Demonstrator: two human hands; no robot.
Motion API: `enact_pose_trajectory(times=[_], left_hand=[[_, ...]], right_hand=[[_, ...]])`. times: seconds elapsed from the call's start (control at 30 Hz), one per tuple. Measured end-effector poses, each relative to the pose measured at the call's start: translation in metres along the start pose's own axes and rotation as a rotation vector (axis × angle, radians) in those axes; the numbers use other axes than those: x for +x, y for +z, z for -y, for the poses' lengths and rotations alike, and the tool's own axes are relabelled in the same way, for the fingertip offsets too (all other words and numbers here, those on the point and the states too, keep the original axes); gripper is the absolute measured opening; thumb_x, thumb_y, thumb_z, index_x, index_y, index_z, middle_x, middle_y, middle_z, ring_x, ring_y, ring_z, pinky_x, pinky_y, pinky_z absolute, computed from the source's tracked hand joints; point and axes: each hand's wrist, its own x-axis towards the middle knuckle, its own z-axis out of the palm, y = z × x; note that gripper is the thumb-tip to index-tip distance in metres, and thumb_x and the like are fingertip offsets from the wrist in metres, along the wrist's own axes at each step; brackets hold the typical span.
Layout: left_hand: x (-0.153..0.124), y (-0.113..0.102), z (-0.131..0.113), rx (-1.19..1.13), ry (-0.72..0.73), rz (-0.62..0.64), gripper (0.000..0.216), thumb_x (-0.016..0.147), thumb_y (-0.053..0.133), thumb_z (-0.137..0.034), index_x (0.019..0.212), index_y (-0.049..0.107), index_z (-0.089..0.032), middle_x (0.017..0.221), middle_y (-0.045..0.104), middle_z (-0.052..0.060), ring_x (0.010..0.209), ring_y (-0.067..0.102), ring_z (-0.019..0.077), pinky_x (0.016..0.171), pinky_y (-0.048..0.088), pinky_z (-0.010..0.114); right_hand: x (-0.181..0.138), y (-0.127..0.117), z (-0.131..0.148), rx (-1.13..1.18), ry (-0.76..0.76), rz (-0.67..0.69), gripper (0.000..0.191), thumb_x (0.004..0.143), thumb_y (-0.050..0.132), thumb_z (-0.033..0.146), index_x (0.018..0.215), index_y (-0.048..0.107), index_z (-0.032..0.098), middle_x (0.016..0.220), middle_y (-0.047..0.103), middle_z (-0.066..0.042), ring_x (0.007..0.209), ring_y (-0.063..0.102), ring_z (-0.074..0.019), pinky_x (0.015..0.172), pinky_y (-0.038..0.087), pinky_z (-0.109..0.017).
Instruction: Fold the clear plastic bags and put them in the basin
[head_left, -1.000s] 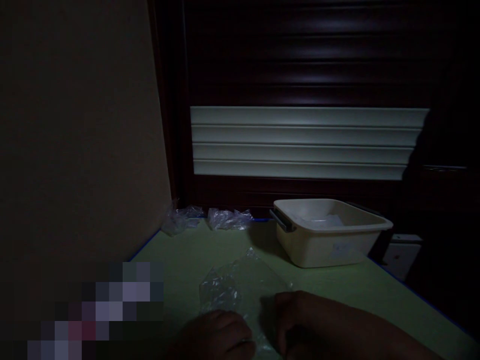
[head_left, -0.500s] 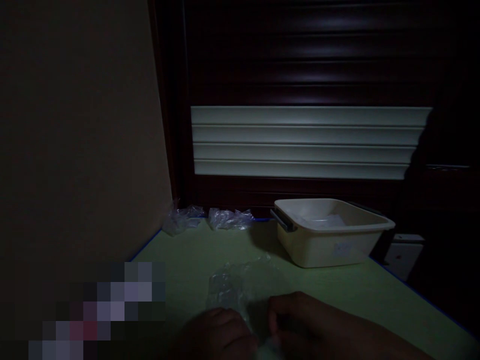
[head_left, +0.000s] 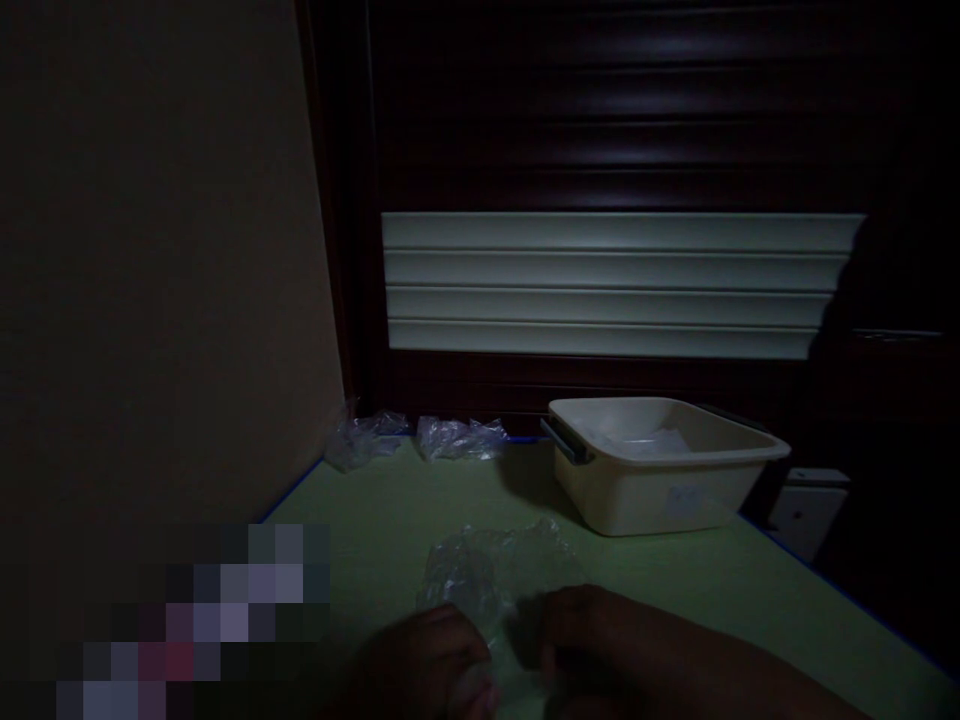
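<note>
A crumpled clear plastic bag (head_left: 461, 575) lies on the pale green table top, its near end running down between my hands. My left hand (head_left: 431, 655), at the bottom centre, has curled fingers closed on the near edge of that bag. To its right, my right hand (head_left: 600, 635) reaches in with bent fingers, closed at the other side of the same near edge. Dim light and the frame's bottom edge hide most of its fingertips. Whatever may be inside the bag cannot be made out.
A cream plastic basin (head_left: 660, 495) with dark handles stands at the back right, clear plastic inside it. Two crumpled plastic bags (head_left: 461, 438) (head_left: 366, 440) lie along the far edge. A wall borders the left side; a white box (head_left: 810, 510) sits beyond the right edge.
The clear bag has shifted slightly away and to the right, its far end more spread. My left hand has turned a little, its fingertips now showing on the plastic; my right hand has barely moved.
</note>
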Motion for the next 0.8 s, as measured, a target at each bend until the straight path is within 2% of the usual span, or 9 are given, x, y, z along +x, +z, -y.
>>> enact_pose_trajectory(times=[0.1,0.2,0.37,0.47,0.57,0.63,0.7,0.8], left_hand=[[0.001,0.003,0.006,0.020,0.017,-0.117,0.020,0.079,0.040,-0.006,0.072,0.052,-0.019,0.066,0.058,0.001,0.062,0.055,0.0131,0.057,0.044,0.019],[0.002,0.005,0.008,0.032,0.043,-0.131,0.020,0.080,0.041,-0.009,0.066,0.051,-0.019,0.059,0.053,-0.001,0.056,0.052,0.0122,0.051,0.041,0.018],[0.000,0.004,0.003,0.037,-0.157,-0.133,0.019,0.080,0.044,-0.007,0.070,0.056,-0.019,0.070,0.058,0.001,0.067,0.058,0.0140,0.061,0.048,0.021],[-0.001,0.003,0.006,0.100,-0.216,-0.169,0.018,0.074,0.051,-0.007,0.083,0.058,-0.020,0.090,0.062,0.004,0.082,0.062,0.0182,0.071,0.053,0.027],[-0.005,0.002,0.011,0.243,-0.267,-0.285,0.036,0.071,0.058,-0.009,0.104,0.056,-0.021,0.122,0.053,0.010,0.106,0.057,0.0260,0.084,0.053,0.038],[-0.007,0.002,0.011,0.344,-0.252,-0.355,0.042,0.073,0.059,-0.011,0.113,0.052,-0.021,0.131,0.045,0.013,0.114,0.052,0.0295,0.087,0.052,0.043],[-0.007,0.000,0.009,0.417,-0.184,-0.360,0.041,0.075,0.061,-0.013,0.114,0.052,-0.021,0.132,0.044,0.014,0.115,0.051,0.0301,0.087,0.051,0.044],[-0.006,0.000,0.003,0.441,0.017,-0.216,0.026,0.077,0.065,-0.014,0.101,0.058,-0.022,0.116,0.058,0.008,0.104,0.057,0.0257,0.082,0.053,0.037]], right_hand=[[0.000,0.000,0.001,-0.047,-0.006,0.002,0.030,0.074,0.059,0.009,0.103,0.066,0.016,0.109,0.065,-0.008,0.097,0.059,-0.0197,0.083,0.043,-0.026],[-0.001,0.003,0.000,-0.064,-0.002,-0.004,0.029,0.075,0.057,0.009,0.101,0.067,0.015,0.104,0.067,-0.008,0.091,0.061,-0.0190,0.077,0.045,-0.024],[0.003,0.006,-0.006,-0.048,0.020,-0.064,0.029,0.078,0.049,0.010,0.101,0.065,0.018,0.094,0.069,-0.006,0.080,0.062,-0.0172,0.068,0.045,-0.024],[0.006,0.005,-0.006,-0.025,0.006,-0.080,0.028,0.080,0.047,0.010,0.100,0.065,0.018,0.095,0.069,-0.006,0.082,0.063,-0.0178,0.069,0.045,-0.024],[0.010,0.006,-0.005,-0.021,0.007,-0.097,0.029,0.079,0.049,0.009,0.102,0.065,0.018,0.097,0.069,-0.007,0.084,0.063,-0.0182,0.072,0.045,-0.025],[0.013,0.007,-0.005,-0.028,0.005,-0.099,0.029,0.078,0.050,0.008,0.101,0.065,0.017,0.098,0.069,-0.007,0.085,0.063,-0.0185,0.073,0.045,-0.024],[0.015,0.010,-0.007,-0.032,-0.010,-0.106,0.027,0.078,0.050,0.009,0.099,0.066,0.017,0.097,0.069,-0.007,0.085,0.063,-0.0186,0.073,0.045,-0.024],[0.018,0.014,-0.012,-0.027,-0.052,-0.137,0.026,0.079,0.050,0.009,0.099,0.066,0.017,0.095,0.070,-0.006,0.083,0.063,-0.0177,0.072,0.045,-0.025]])
